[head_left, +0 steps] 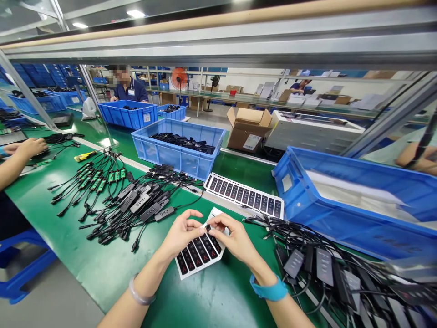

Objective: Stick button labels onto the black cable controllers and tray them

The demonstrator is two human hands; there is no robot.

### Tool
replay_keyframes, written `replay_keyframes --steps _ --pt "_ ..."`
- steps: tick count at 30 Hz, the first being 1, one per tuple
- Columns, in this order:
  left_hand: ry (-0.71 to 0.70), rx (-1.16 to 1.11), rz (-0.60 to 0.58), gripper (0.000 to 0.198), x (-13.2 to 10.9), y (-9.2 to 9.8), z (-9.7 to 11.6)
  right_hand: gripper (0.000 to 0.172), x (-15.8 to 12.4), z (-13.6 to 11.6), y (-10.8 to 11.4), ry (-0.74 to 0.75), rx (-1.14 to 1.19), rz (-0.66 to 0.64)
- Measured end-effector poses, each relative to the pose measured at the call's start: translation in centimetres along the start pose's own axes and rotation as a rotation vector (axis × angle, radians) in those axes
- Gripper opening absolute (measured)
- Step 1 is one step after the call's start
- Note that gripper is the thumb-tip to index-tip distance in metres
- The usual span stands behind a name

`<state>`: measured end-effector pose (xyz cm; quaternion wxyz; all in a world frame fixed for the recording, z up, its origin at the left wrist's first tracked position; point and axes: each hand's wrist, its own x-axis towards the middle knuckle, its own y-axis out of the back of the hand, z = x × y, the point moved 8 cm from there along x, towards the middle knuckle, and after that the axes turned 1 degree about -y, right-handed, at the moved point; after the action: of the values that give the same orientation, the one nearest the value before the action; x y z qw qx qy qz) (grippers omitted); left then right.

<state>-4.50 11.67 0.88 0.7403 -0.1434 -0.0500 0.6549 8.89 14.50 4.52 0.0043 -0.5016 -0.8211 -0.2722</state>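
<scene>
The label sheet (205,251), white with black labels marked in red, lay between the person's hands over the green worktop (191,310). At its upper edge the right hand (232,234) was pinching a small black piece (208,228) between thumb and forefinger. The left hand (184,233) had its thumb and forefinger at that same edge, its other fingers curved; I could not tell whether they were pinching the sheet or only resting against it.

Just beyond the label sheet lay a longer label strip (244,196), and past that, to the left, stood a blue bin (167,157) of black parts. Left of the sheet, black cabled units (150,211) lay heaped beside exposed green circuit boards (111,176). To its right spread a second cabled pile (324,266), near a larger blue bin (336,228). Well left of the sheet, a co-worker's hand (33,147) was near dark cables.
</scene>
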Motion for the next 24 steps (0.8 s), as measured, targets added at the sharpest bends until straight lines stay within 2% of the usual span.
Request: replay_keyframes --steps 4,7,8,10,12,13,15,17,19,21,24 --pt "-0.027 0.035 0.037 0.049 0.0 0.1 0.1 0.017 -0.1 0.1 0.4 -0.008 0.002 0.048" --pt "-0.089 0.077 0.161 0.045 0.0 1.1 0.6 0.02 -0.8 0.7 1.9 -0.109 -0.048 0.207" --pt "-0.112 0.076 0.208 0.044 0.0 1.4 0.7 0.023 -1.0 1.1 2.1 -0.172 -0.079 0.217" --pt "-0.151 0.048 0.271 0.043 -0.1 1.9 0.9 0.031 -1.6 2.0 1.5 -0.294 -0.113 0.117" --pt "-0.165 0.034 0.272 0.04 -0.1 1.9 0.7 0.032 -2.0 2.5 0.4 -0.351 -0.043 0.013" --pt "-0.176 0.058 0.261 0.036 -0.1 1.8 0.7 0.032 -2.1 2.7 0.0 -0.354 0.028 0.013" --pt "-0.275 0.233 0.277 0.029 -0.4 1.5 1.2 0.034 -2.2 2.9 -0.1 -0.348 0.172 0.09" --pt "-0.483 0.558 0.346 0.028 -1.3 0.9 2.7 0.037 -2.3 3.3 -0.2 -0.358 0.25 0.167" --pt "-0.699 0.877 0.358 0.028 -2.4 -0.7 3.9 0.037 -2.3 3.3 -0.3 -0.362 0.258 0.191" --pt "-0.811 1.045 0.273 0.028 -2.8 -2.4 4.0 0.036 -2.3 2.9 -0.5 -0.344 0.237 0.184" --pt "-0.832 1.054 0.159 0.027 -2.7 -3.4 3.6 0.035 -2.3 2.3 -0.5 -0.304 0.187 0.164"
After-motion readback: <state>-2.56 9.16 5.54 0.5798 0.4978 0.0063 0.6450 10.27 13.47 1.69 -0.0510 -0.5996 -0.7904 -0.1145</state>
